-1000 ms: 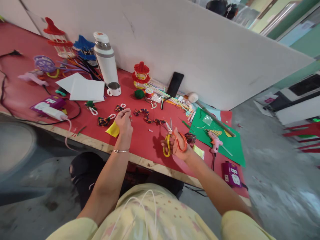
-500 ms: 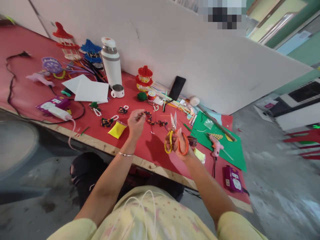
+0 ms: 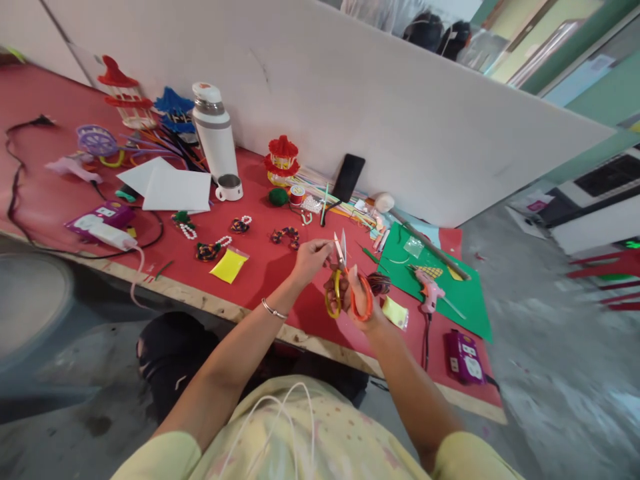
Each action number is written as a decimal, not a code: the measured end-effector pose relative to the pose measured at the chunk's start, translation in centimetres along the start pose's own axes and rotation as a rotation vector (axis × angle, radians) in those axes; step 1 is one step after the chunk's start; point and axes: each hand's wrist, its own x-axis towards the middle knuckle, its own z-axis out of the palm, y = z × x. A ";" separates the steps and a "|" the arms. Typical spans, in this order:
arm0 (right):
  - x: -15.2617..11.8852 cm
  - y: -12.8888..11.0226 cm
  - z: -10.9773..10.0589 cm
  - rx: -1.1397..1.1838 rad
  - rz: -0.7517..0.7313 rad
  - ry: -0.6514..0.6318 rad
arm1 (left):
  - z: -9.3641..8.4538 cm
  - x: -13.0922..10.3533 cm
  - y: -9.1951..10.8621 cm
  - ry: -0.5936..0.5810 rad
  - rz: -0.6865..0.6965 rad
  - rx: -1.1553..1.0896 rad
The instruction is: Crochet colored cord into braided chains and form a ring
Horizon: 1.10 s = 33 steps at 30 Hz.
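My left hand (image 3: 313, 260) is closed in a pinch at the end of a dark multicoloured braided yarn cord (image 3: 286, 236), whose other part lies curled on the red tabletop (image 3: 270, 293) behind that hand. The bit between the fingertips is mostly hidden. My right hand (image 3: 353, 297) is wrapped round scissors (image 3: 341, 250) with one orange and one yellow handle. Their blades stand slightly apart, pointing up and away from me, close beside my left fingertips. A bundle of dark yarn (image 3: 379, 283) lies just right of my right hand.
Yarn pieces with white beads (image 3: 210, 249) and a yellow packet (image 3: 230, 265) lie left. Behind stand a white flask (image 3: 216, 137), a metal cup (image 3: 230, 188) and a red lantern-like craft (image 3: 281, 160). A pink glue gun (image 3: 430, 290) rests on green sheet (image 3: 465, 307), right.
My left hand has moved right along the cord, towards the scissors. The cord's left part has come down onto the table. My right hand with the scissors has barely moved.
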 end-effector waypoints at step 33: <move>-1.3 0.7 -2.2 0.286 0.073 0.082 | 1.6 0.0 -2.8 -0.191 -0.104 0.011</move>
